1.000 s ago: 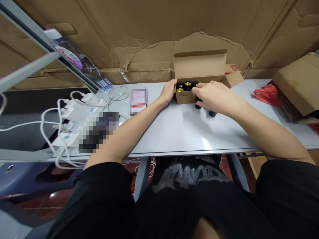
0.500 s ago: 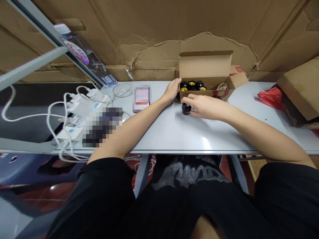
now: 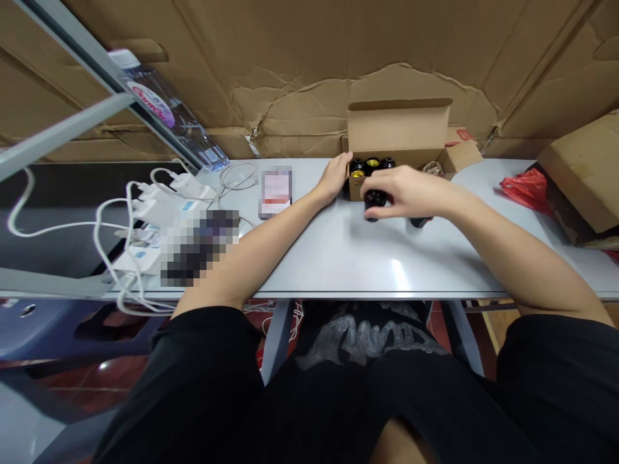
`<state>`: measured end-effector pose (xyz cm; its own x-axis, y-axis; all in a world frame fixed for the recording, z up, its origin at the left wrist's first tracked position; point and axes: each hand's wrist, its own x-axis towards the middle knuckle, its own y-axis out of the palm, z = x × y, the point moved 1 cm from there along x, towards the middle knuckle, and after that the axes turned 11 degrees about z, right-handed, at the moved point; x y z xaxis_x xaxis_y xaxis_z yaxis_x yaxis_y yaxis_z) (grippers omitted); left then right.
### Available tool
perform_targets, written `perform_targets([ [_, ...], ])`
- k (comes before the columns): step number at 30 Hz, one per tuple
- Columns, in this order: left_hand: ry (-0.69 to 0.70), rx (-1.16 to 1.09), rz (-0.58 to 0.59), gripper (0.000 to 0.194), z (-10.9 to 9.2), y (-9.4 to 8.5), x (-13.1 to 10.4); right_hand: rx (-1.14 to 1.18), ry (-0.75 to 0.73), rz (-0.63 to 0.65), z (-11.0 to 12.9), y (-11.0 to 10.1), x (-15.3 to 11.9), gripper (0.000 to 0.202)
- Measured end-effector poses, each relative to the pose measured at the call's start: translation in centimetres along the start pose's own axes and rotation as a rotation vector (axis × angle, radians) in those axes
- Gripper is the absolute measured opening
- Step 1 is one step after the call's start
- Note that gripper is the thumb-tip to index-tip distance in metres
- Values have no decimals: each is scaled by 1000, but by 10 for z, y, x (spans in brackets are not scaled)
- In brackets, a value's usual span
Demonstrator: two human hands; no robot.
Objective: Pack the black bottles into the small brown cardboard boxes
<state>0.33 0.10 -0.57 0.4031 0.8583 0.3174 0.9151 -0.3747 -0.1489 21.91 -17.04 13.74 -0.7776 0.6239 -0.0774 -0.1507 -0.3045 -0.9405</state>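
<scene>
We find the far side of the workspace backed by a wall of brown corrugated cardboard (image 3: 300, 64), creased, with an irregular tear line running across its face. Before it stands a table with a glossy white tabletop (image 3: 333, 264), edged by a thin dark line at the front. We note a bright streak of reflected light (image 3: 400, 274) near that edge. Grey table legs (image 3: 277, 341) show beneath. At left, we record a grey metal frame (image 3: 68, 125), a black panel (image 3: 62, 193) and, lower, a navy seat (image 3: 33, 338). The floor (image 3: 91, 403) is red tile with visible joints.
</scene>
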Motion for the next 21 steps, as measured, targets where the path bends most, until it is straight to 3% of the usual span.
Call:
perform_targets([
  [4, -21, -10, 22, 59, 3, -2, 2, 35, 125, -232, -32, -30, -17, 35],
  [8, -18, -39, 36, 64, 13, -6, 5, 88, 232, -440, -78, -42, -27, 59],
  [11, -6, -44, 46, 67, 17, -7, 6, 145, 246, -441, -110, -41, -29, 77],
  [14, -5, -41, 52, 70, 18, -7, 5, 195, 248, -410, -133, -35, -30, 80],
  [21, 7, -36, 62, 67, 17, -7, 3, 191, 221, -341, -144, -36, -34, 79],
])
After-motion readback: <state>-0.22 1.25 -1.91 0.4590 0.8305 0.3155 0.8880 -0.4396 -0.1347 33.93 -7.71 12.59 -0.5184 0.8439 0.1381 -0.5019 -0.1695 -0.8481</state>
